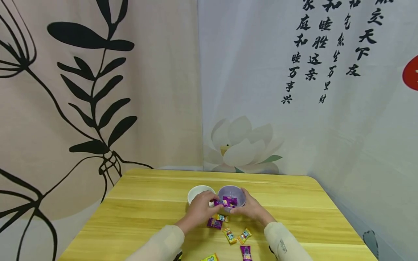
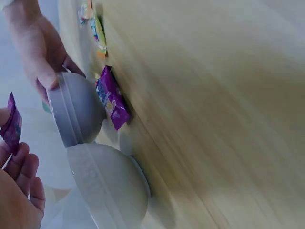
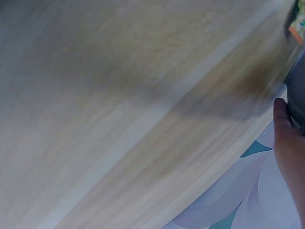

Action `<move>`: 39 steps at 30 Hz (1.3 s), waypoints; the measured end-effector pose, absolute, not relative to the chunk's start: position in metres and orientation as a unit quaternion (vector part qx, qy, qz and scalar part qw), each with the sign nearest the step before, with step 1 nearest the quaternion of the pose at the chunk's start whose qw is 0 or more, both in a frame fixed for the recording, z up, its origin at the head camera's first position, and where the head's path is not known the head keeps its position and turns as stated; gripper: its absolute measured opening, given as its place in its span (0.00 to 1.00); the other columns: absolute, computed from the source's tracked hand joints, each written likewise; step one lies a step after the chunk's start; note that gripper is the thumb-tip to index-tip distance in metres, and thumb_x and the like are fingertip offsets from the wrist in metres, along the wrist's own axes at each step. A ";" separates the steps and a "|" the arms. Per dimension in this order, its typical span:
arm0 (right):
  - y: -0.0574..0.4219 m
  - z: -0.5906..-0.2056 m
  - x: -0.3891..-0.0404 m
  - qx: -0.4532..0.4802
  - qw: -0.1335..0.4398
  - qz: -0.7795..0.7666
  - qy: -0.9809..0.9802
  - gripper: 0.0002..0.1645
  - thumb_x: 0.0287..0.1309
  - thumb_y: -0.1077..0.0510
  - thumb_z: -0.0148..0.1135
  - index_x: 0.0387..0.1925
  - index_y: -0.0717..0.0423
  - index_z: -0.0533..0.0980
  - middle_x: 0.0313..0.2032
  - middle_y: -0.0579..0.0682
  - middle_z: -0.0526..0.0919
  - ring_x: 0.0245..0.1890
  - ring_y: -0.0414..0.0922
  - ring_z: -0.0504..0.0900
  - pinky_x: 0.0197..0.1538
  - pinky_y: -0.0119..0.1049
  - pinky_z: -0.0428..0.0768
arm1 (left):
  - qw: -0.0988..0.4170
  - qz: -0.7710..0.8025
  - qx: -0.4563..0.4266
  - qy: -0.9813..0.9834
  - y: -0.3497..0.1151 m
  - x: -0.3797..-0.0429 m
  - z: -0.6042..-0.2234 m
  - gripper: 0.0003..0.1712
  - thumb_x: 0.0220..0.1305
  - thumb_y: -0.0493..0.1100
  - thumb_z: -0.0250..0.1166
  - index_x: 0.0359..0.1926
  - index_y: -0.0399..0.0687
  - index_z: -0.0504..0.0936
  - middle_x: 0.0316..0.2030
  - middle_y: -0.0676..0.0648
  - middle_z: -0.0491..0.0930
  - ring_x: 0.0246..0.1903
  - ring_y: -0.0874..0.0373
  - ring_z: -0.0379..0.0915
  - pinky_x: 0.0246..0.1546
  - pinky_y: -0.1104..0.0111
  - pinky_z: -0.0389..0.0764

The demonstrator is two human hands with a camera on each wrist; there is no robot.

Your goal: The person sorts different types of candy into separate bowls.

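My left hand [image 1: 198,208] pinches a purple-wrapped candy [image 2: 12,124] between thumb and fingertips, held over the near left rim of a small lavender bowl [image 1: 236,191]. Around the right side of that bowl, my right hand [image 1: 252,207] grips with fingers behind and thumb in front. Purple-wrapped candies [image 1: 230,200] lie inside it. A white bowl [image 1: 197,189] stands directly to its left, touching it in the left wrist view and partly hidden by my left hand in the head view. In the right wrist view, only a sliver of the lavender bowl [image 3: 298,90] shows.
Nearer me on the wooden table [image 1: 147,217] lie a purple candy [image 1: 214,223], yellow candies [image 1: 229,235], [image 1: 244,236] and another purple candy [image 1: 246,253]. A yellow-green one [image 1: 210,257] sits at the bottom edge. Printed curtains [image 1: 254,108] hang behind the table.
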State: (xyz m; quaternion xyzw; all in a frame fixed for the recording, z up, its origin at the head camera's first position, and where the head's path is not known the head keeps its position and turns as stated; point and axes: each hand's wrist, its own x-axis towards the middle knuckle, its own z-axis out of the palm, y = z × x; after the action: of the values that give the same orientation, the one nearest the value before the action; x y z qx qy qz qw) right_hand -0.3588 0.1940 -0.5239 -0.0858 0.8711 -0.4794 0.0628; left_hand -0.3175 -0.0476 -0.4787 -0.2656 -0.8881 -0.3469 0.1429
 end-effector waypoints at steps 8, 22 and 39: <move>0.194 -0.519 -0.356 -0.091 0.068 -0.487 0.866 0.72 0.42 0.41 0.81 0.76 0.61 0.46 0.68 0.67 0.63 0.65 0.66 0.66 0.65 0.64 0.64 | 0.162 -0.349 -0.213 -0.898 -0.031 -0.332 -0.473 0.15 0.63 0.52 0.70 0.44 0.48 0.86 0.41 0.53 0.83 0.45 0.55 0.78 0.51 0.58 0.78; 0.196 -0.519 -0.356 -0.107 0.070 -0.501 0.856 0.69 0.45 0.45 0.80 0.76 0.61 0.46 0.68 0.64 0.64 0.64 0.63 0.68 0.66 0.62 0.64 | 0.185 -0.292 -0.177 -0.921 -0.004 -0.362 -0.477 0.17 0.60 0.55 0.71 0.42 0.48 0.87 0.38 0.51 0.83 0.41 0.54 0.78 0.49 0.56 0.76; 0.198 -0.523 -0.360 -0.105 0.069 -0.487 0.864 0.71 0.44 0.42 0.80 0.77 0.62 0.45 0.68 0.64 0.63 0.64 0.61 0.69 0.66 0.59 0.65 | 0.152 -0.232 -0.195 -0.941 0.004 -0.362 -0.476 0.19 0.63 0.53 0.69 0.49 0.47 0.87 0.45 0.48 0.84 0.48 0.50 0.78 0.52 0.54 0.74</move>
State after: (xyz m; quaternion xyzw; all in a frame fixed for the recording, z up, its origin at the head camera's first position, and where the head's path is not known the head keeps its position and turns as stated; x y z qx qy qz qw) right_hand -0.3599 0.1976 -0.5233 -0.1050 0.8641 -0.4874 0.0690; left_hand -0.3624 0.0040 -0.4761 -0.1945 -0.9409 -0.2317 0.1521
